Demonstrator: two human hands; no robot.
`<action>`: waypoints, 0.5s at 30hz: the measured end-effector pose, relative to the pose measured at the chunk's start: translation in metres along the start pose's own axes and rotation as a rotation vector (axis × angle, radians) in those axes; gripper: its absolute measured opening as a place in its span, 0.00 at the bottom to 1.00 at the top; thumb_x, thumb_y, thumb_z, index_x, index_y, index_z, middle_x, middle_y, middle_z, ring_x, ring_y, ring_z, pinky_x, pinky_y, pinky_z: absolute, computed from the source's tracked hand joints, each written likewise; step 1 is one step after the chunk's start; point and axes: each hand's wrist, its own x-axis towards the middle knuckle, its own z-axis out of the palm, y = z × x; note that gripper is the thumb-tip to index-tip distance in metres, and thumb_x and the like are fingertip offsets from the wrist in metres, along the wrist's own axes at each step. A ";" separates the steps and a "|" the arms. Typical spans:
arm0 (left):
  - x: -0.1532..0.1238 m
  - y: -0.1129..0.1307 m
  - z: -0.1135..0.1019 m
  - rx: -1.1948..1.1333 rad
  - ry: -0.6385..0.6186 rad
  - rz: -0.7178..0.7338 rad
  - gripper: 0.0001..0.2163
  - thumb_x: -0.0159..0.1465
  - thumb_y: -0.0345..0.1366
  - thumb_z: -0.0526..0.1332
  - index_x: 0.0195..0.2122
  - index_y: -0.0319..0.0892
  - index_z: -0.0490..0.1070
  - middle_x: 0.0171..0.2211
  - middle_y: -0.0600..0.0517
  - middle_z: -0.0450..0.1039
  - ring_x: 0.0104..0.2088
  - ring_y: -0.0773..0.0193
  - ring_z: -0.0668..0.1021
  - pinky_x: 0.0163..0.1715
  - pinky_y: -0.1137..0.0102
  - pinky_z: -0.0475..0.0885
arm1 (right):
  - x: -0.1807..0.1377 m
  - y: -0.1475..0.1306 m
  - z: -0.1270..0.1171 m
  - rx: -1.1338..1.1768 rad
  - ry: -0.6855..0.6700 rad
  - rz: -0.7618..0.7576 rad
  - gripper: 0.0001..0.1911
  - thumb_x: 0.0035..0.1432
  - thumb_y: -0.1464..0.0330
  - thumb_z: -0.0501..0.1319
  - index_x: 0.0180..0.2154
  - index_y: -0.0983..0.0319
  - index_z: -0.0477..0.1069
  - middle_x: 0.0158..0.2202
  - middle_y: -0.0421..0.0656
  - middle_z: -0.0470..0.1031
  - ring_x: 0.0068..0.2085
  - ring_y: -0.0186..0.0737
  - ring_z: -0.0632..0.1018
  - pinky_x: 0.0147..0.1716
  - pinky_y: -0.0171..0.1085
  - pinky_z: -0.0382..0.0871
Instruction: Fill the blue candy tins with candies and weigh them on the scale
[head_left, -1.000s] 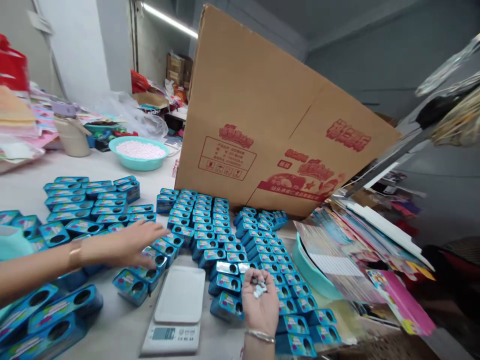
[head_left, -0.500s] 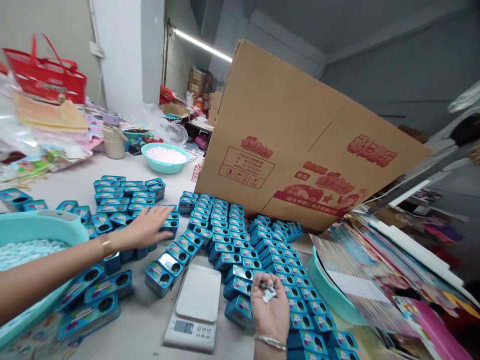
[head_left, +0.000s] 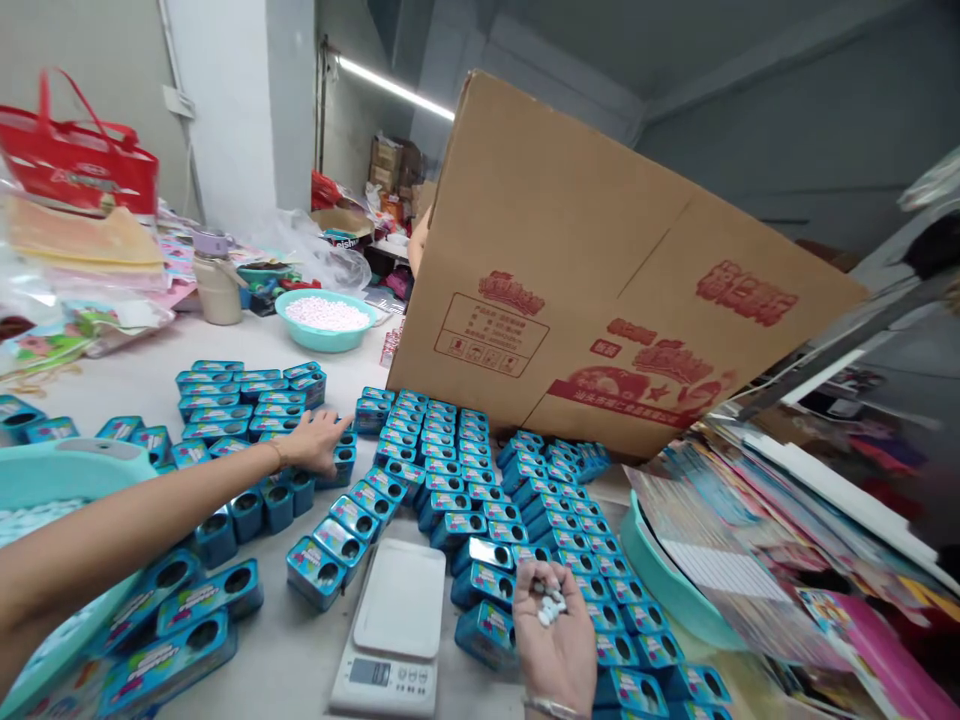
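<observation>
While the right hand (head_left: 555,645) rests palm-up near the bottom edge, fingers loosely cupped around a small heap of white tablets (head_left: 551,605), the left hand (head_left: 315,442) stretches far forward with fingers spread flat on the blue tins (head_left: 330,455) at the end of a row. Those tins lie straight ahead of the left fingertips, their long sides running across the reach, so the left hand is much the nearer; whether it grips one cannot be told. A kitchen scale (head_left: 397,625) sits between the two arms, just left of the cupped hand. Behind the rows a cardboard box (head_left: 600,270) leans, printed in red characters too small to read; tin labels are likewise illegible.
</observation>
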 end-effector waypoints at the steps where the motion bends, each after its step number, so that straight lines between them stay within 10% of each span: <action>1: -0.001 0.000 -0.002 0.004 0.009 0.004 0.50 0.40 0.44 0.68 0.65 0.39 0.53 0.54 0.34 0.64 0.55 0.37 0.67 0.55 0.46 0.57 | 0.000 0.000 0.000 0.016 0.010 0.010 0.10 0.60 0.76 0.54 0.27 0.61 0.60 0.24 0.32 0.59 0.25 0.25 0.67 0.34 0.30 0.77; 7: -0.001 0.002 -0.037 0.025 0.070 -0.007 0.46 0.42 0.46 0.66 0.63 0.38 0.55 0.51 0.36 0.65 0.52 0.40 0.69 0.51 0.54 0.61 | 0.000 0.001 0.001 0.019 0.015 0.010 0.11 0.62 0.75 0.53 0.26 0.61 0.61 0.24 0.33 0.60 0.26 0.25 0.68 0.34 0.31 0.77; 15: -0.055 0.014 -0.153 0.024 0.210 0.047 0.52 0.45 0.53 0.66 0.68 0.39 0.46 0.54 0.37 0.62 0.52 0.42 0.68 0.49 0.58 0.62 | -0.001 -0.001 0.002 -0.047 -0.021 0.034 0.10 0.59 0.76 0.54 0.26 0.61 0.61 0.23 0.33 0.61 0.26 0.25 0.68 0.34 0.31 0.78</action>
